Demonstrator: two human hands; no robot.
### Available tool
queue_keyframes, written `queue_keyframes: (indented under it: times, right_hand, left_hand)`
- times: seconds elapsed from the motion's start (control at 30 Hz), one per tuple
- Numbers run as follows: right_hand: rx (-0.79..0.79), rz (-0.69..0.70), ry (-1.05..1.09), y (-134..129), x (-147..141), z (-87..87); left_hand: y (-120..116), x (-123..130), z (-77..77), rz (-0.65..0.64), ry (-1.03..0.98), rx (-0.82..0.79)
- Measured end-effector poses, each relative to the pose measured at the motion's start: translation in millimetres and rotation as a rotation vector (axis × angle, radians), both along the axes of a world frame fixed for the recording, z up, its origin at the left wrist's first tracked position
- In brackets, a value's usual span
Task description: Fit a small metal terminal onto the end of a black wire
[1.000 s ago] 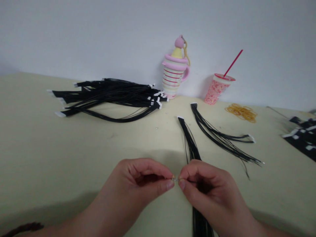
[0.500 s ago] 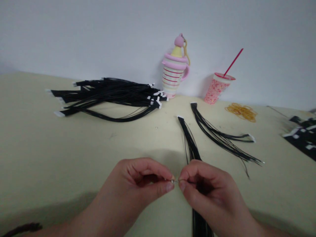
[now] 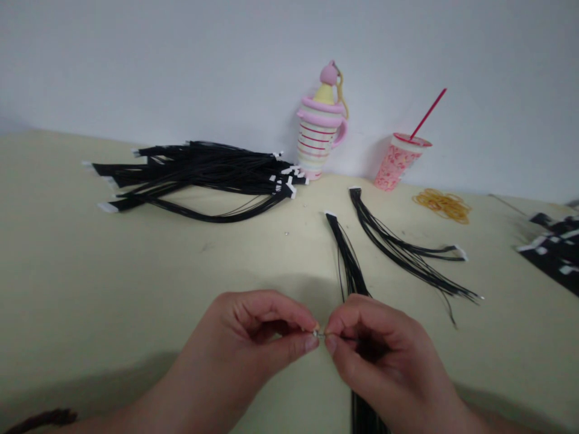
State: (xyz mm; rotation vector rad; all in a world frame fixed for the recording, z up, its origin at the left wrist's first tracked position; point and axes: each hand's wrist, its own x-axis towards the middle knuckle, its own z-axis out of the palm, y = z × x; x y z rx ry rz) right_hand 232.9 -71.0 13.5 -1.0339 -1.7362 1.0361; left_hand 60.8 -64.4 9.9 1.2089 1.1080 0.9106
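Note:
My left hand (image 3: 266,337) pinches a tiny shiny metal piece (image 3: 316,333) between thumb and forefinger. Fingertip to fingertip with it, my right hand (image 3: 380,349) pinches the end of a thin black wire (image 3: 346,337), whose tip reaches toward the metal piece. Whether the two are joined is too small to tell. Beneath the right hand runs a black wire bundle (image 3: 348,253) with a white connector (image 3: 331,214) at its far end; the hand hides its middle part.
A big pile of black wire harnesses (image 3: 203,172) lies back left. A loose harness (image 3: 398,247) rests to the right, near yellow rubber bands (image 3: 442,205). A striped cup (image 3: 316,138) and a pink cup with straw (image 3: 395,166) stand by the wall. More harnesses (image 3: 554,253) lie far right.
My right fingers have shifted very slightly left and down, and a little more of the black wire shows behind them. My left hand stays almost still.

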Motion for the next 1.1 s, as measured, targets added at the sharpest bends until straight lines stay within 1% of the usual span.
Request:
queue_keyframes:
  times: [0.17,0.47,0.57,0.7,0.83,1.0,1.1]
  right_hand:
    - [-0.044,-0.022,0.015,0.3,-1.0,-1.7]
    - [0.028,-0.046,-0.022,1.0,-0.8,-0.7]
    - [0.028,-0.043,-0.031,0.5,-0.9,-0.1]
    - [0.0,-0.034,-0.016,0.4,0.1,0.3]
    - [-0.014,-0.003,-0.012,0.8,1.0,-0.7]
    - [-0.112,-0.024,0.02,-0.5,1.9,-1.6]
    - [-0.117,-0.017,0.025,-0.6,2.5,-1.3]
  left_hand:
    - [-0.3,-0.7,0.5,0.005,0.012,0.002]
    - [-0.9,0.8,4.4,-0.012,0.031,0.006]
    - [-0.3,1.9,4.8,-0.004,0.037,0.007]
    - [-1.1,1.4,5.6,-0.001,0.044,0.012]
    - [-3.3,0.8,7.8,-0.006,0.099,0.02]
    - [-2.3,1.9,9.0,0.005,0.13,0.007]
    - [-1.4,2.7,9.5,-0.007,0.139,0.019]
